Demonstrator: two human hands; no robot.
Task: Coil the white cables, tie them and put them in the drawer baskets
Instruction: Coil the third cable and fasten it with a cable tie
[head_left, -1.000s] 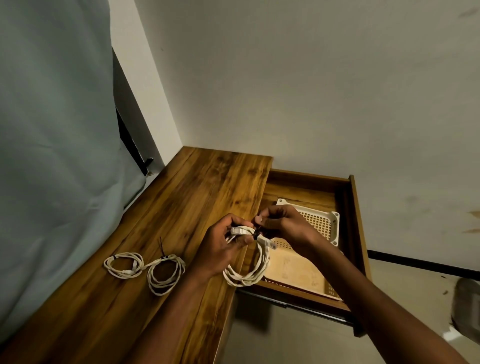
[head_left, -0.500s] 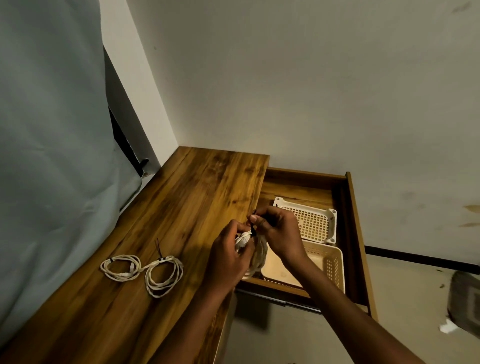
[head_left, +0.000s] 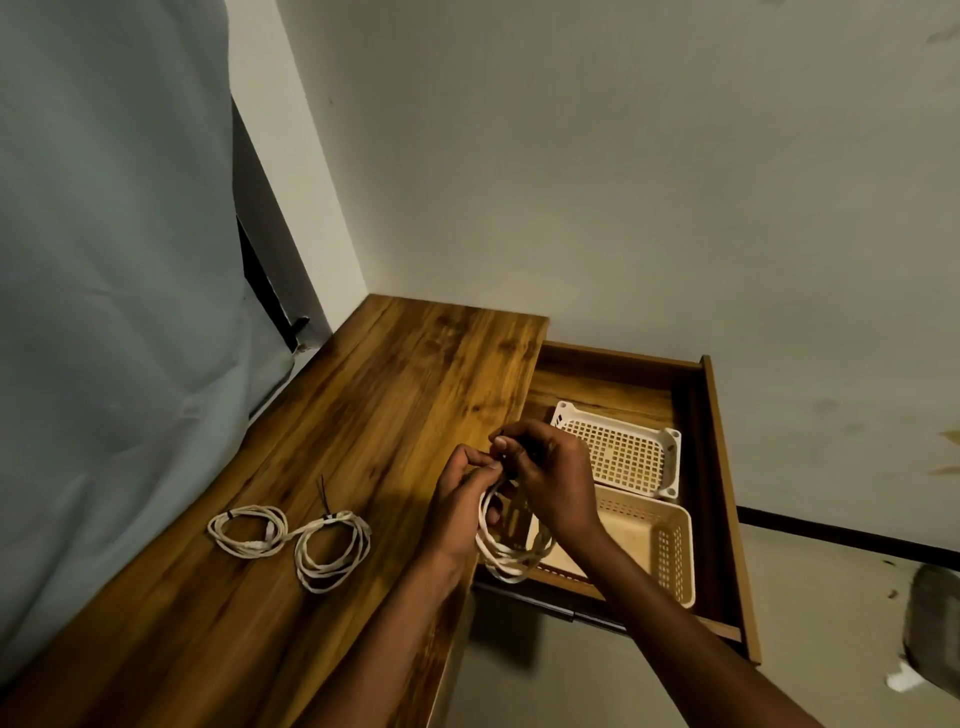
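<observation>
1. Left hand: fingers curled around the top of a coiled white cable, gripping the bundle at the table's right edge.
2. Right hand: fingers pinched together on a small dark tie at the top of the same coil, touching the left hand's fingertips.
3. Coil hangs below both hands, loops dangling over the gap between the brown wooden table and the open wooden drawer.
4. Two more coiled white cables lie flat on the table, well left of the hands: left coil and right coil, touching each other; each has a dark tie, the right one's end sticking up.
5. Drawer holds two cream perforated plastic baskets: far basket and near basket, side by side, touching. The near basket sits partly behind the right wrist.
6. Pale grey-blue curtain hangs along the table's left side; grey wall behind.
</observation>
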